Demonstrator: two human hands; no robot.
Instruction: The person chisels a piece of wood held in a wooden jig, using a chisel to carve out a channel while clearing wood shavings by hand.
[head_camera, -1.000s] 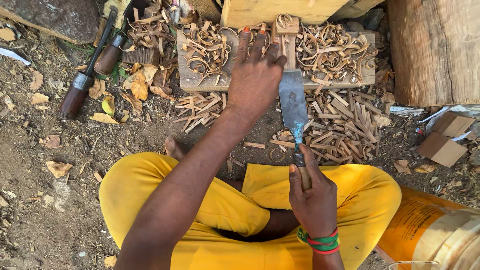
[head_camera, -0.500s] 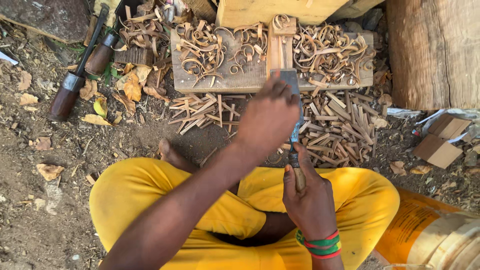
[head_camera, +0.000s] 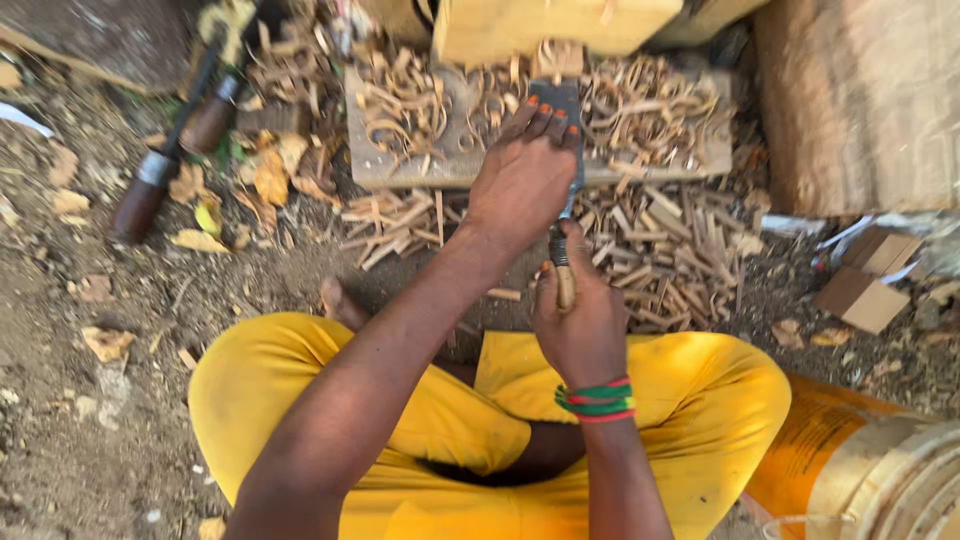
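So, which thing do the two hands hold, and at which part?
A chisel. The right hand closes around its wooden handle, and the left hand presses on the flat metal blade, near the small wood piece on the board.

Packages: two, both at the right of the frame.

A small flattened carton (head_camera: 862, 296) of brown card lies on the dirt at the right edge, about mid-height, just below the big log; its flaps are folded and a pale scrap of wrapping shows above it. In the lower right corner sits an orange sack (head_camera: 800, 455), partly cut off by the frame, touching the yellow trouser knee on its left; faint dark print runs across its glossy skin, too blurred to make out. A pale round rim overlaps the sack at the far corner. No signs or screens show anywhere in view.
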